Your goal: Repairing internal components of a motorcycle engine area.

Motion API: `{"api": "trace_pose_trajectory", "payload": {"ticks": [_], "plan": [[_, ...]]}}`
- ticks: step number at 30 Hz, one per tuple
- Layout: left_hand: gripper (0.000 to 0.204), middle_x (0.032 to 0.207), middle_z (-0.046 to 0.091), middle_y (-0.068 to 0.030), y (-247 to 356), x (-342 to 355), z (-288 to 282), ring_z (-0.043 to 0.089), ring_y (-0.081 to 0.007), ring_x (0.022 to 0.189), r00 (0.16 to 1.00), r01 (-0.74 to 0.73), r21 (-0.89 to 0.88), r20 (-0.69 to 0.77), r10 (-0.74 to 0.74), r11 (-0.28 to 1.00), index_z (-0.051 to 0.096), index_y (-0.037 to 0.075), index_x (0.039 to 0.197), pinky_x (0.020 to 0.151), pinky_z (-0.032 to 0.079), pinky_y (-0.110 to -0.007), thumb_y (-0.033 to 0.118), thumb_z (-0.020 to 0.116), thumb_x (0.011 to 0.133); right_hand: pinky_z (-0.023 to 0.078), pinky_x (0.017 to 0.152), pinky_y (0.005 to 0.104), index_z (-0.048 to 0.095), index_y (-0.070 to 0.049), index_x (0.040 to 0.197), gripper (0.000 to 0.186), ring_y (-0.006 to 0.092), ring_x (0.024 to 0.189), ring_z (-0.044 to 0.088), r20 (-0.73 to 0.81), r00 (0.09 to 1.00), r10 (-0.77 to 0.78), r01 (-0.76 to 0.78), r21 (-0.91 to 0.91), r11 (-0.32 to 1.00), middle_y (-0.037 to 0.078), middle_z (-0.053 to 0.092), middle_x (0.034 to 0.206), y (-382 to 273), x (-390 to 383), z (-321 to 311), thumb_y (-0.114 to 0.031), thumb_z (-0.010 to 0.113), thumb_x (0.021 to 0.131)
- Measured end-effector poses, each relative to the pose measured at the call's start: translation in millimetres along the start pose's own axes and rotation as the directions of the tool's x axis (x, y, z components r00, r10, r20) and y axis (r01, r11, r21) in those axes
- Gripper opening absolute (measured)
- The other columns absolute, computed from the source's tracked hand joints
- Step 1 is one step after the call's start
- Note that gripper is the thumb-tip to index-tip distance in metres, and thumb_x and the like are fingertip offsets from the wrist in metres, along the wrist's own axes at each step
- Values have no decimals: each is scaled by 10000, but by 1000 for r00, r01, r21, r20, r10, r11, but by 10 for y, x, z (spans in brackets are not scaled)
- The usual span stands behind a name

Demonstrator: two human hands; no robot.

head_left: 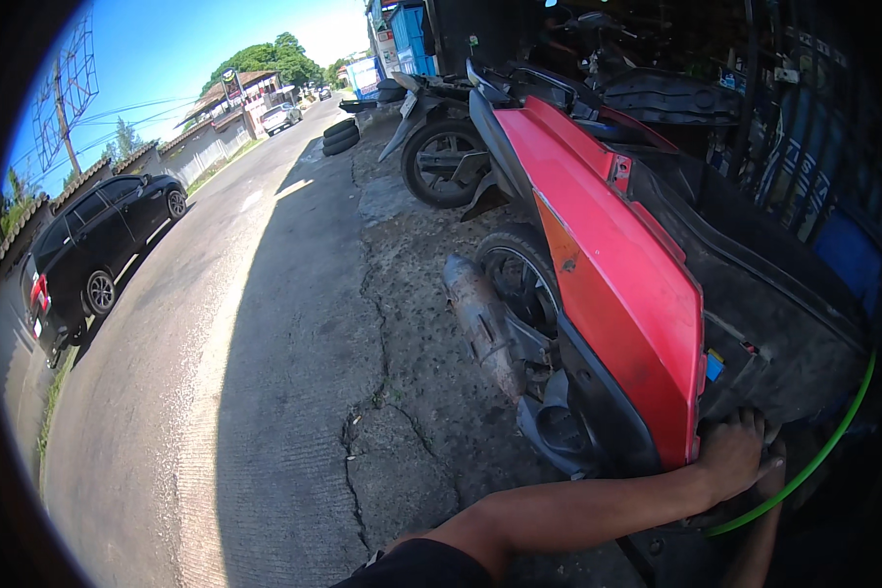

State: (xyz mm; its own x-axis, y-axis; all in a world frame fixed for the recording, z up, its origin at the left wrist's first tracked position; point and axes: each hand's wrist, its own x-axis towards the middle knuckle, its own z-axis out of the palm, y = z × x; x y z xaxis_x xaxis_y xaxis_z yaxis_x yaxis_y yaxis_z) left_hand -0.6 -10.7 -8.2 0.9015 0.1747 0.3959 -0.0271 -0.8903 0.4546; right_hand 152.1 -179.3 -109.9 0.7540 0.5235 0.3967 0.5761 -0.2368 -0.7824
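A scooter with red side fairing (pixel 608 284) and black plastic panels (pixel 794 363) fills the right half. My left hand (pixel 735 451) reaches to the black panel just beside the lower end of the red fairing, fingers bent and slightly apart against it. Just below and right of it, my right hand (pixel 771 468) is mostly hidden, so its grip is unclear. A bright green hose or cable (pixel 833 441) curves past both hands. The scooter's rusty exhaust muffler (pixel 480 323) and rear wheel (pixel 519 269) show left of the fairing.
Cracked concrete pavement (pixel 382 441) borders a road (pixel 157 392) with a parked black car (pixel 98 245) at left. Another scooter's wheel (pixel 436 181), stacked tyres (pixel 340 142) and dark metal bars (pixel 784 147) at a shopfront stand farther back.
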Motion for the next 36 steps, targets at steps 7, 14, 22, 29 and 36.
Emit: {"api": "trace_pose_trajectory", "payload": {"ticks": [7,14,22,29,36], "plan": [[625,1010,596,-149,-19,19,-64,579,-256,949,1000,16,-7,10,-16,1000,601,-5,1152,693,510,-347,560,532,895,468,809,423,575,87,1126,408,242,956,627,77,935,346,-329,-172,928,253,656,1067,-1114,-766,417,-288,492,989],[603,1125,553,-133,-43,-35,-35,533,-266,1014,998,7,-36,69,-5,999,564,76,1258,724,505,-387,553,534,890,483,818,347,565,56,1158,345,175,1022,591,144,924,356,-374,134,918,117,630,1122,25,-645,122,-229,472,987],[612,1054,599,-156,-73,2,41,578,-272,981,998,45,-15,45,-45,999,587,3,1176,728,510,-375,546,527,902,481,832,348,568,50,1158,449,181,1016,604,139,988,69,-59,-73,996,151,657,1082,72,-3,27,-345,406,1020],[637,1204,543,-168,-20,-1,-29,530,-283,1037,987,66,-39,149,-60,997,549,60,1259,782,498,-395,562,565,867,459,874,413,500,92,1241,542,280,1064,605,48,954,297,-286,-161,944,251,627,1144,-218,-567,308,-384,470,984],[628,1091,573,-164,-46,-44,96,560,-270,1002,999,-1,-11,-35,1,1000,558,50,1242,729,508,-380,556,565,870,467,849,382,468,71,1297,433,222,1062,583,-88,995,-46,81,445,892,213,562,1236,-743,-389,481,-230,483,987]]}}
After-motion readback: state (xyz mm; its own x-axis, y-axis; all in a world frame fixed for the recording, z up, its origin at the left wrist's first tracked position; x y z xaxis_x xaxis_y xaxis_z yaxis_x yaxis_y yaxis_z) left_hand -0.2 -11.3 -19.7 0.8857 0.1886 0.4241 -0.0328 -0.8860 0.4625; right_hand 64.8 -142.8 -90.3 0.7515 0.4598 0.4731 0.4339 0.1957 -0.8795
